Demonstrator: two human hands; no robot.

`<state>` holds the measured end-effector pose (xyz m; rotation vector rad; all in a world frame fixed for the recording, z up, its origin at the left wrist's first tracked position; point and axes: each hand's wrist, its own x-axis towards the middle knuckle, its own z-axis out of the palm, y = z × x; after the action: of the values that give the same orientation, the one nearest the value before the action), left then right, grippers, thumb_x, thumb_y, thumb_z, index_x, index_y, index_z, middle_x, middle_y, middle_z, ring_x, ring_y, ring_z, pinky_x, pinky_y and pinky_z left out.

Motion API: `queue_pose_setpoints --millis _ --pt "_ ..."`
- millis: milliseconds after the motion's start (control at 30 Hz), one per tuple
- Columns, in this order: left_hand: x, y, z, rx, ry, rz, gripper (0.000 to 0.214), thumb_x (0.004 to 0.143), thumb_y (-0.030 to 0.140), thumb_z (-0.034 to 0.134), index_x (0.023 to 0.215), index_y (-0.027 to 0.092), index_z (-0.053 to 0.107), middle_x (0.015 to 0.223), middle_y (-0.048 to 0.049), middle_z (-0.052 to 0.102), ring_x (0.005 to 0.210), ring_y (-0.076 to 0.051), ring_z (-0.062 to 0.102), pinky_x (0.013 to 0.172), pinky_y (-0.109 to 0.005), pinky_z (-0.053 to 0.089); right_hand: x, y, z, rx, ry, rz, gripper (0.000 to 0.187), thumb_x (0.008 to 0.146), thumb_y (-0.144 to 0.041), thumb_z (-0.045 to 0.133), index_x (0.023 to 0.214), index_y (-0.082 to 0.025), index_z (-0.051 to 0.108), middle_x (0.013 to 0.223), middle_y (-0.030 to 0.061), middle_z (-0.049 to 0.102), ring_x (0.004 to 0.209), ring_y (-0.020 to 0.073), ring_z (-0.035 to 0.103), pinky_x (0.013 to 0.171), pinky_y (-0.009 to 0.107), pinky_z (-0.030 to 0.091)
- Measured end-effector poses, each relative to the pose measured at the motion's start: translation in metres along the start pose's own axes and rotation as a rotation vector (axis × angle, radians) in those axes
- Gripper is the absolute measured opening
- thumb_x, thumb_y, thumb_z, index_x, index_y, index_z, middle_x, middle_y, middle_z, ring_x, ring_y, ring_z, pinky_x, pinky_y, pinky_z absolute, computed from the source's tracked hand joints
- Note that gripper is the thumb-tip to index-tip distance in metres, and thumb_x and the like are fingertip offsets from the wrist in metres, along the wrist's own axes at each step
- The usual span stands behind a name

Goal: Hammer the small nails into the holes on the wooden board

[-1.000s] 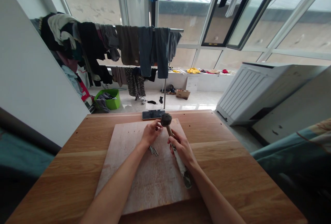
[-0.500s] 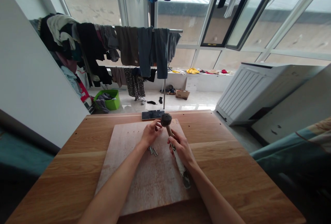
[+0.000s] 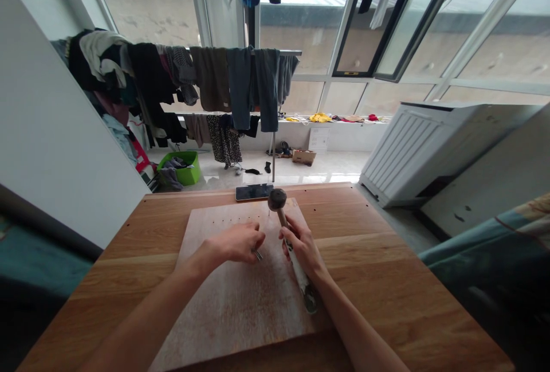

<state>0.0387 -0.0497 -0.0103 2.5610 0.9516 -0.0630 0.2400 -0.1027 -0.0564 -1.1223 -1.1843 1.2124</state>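
Observation:
My right hand (image 3: 299, 240) is wrapped round the handle of a mallet (image 3: 277, 199), whose dark round head points away from me over the far part of a pale wooden board (image 3: 232, 303). My left hand (image 3: 243, 241) is low over the board's middle, fingers curled down and closed at a few loose nails (image 3: 258, 254). Only the ends of these nails show past the fingers; how many are pinched is hidden. A thin nail (image 3: 269, 211) appears to stand upright beside the mallet head. Small dark marks run in a row along the board's far side.
The board lies on a wooden table (image 3: 378, 280). A phone (image 3: 253, 192) rests at the table's far edge. Beyond are a laundry rack with hanging clothes (image 3: 210, 79), a green basket (image 3: 189, 171), a small cardboard box (image 3: 303, 157) and a white cabinet (image 3: 404, 148).
My left hand has moved from beside the mallet head back toward me, down onto the loose nails. A thin upright nail now shows where it was. My right hand and the mallet have hardly moved.

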Motion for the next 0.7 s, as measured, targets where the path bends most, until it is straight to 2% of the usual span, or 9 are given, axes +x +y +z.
queue_pose_setpoints --millis 200,300,433,533,700 --pt "0.003 0.015 -0.001 0.084 -0.035 0.003 0.01 0.067 0.017 0.075 0.066 0.022 0.066 0.08 -0.0018 0.064 0.069 -0.019 0.06 0.062 -0.029 0.043 0.0 0.0 0.0 -0.022 0.012 0.002 0.046 0.086 -0.04 0.06 0.127 -0.018 0.063 0.073 -0.0031 0.058 0.043 0.0087 0.051 0.034 0.02 0.042" --pt "0.003 0.013 -0.002 0.079 -0.003 0.008 0.015 0.066 0.015 0.077 0.062 0.023 0.065 0.076 0.0 0.064 0.064 -0.017 0.058 0.057 -0.027 0.041 0.001 0.004 -0.002 -0.018 0.014 -0.001 0.048 0.088 -0.04 0.059 0.13 -0.019 0.061 0.073 -0.0034 0.058 0.043 0.0089 0.052 0.034 0.02 0.043" --pt "0.002 0.006 -0.006 0.064 0.075 -0.006 0.018 0.065 0.01 0.074 0.062 0.023 0.063 0.07 0.0016 0.064 0.066 -0.018 0.06 0.057 -0.026 0.04 0.002 0.006 -0.002 -0.007 0.015 0.01 0.048 0.088 -0.04 0.059 0.131 -0.019 0.06 0.074 -0.0037 0.057 0.043 0.0086 0.051 0.034 0.02 0.043" --pt "0.003 -0.003 -0.011 0.071 0.124 -0.043 0.019 0.067 0.004 0.066 0.068 0.023 0.062 0.072 0.0004 0.065 0.071 -0.019 0.062 0.059 -0.026 0.04 0.001 0.004 -0.001 -0.008 0.019 0.007 0.045 0.088 -0.04 0.059 0.128 -0.019 0.062 0.074 -0.0038 0.056 0.044 0.0086 0.051 0.034 0.02 0.043" --pt "0.003 -0.022 -0.016 0.102 0.177 -0.119 0.033 0.069 0.003 0.061 0.095 0.022 0.068 0.092 -0.0049 0.071 0.087 -0.024 0.066 0.069 -0.027 0.044 0.0 0.001 0.0 -0.017 0.021 0.003 0.046 0.087 -0.041 0.059 0.127 -0.018 0.062 0.074 -0.0038 0.056 0.043 0.0083 0.05 0.034 0.021 0.042"
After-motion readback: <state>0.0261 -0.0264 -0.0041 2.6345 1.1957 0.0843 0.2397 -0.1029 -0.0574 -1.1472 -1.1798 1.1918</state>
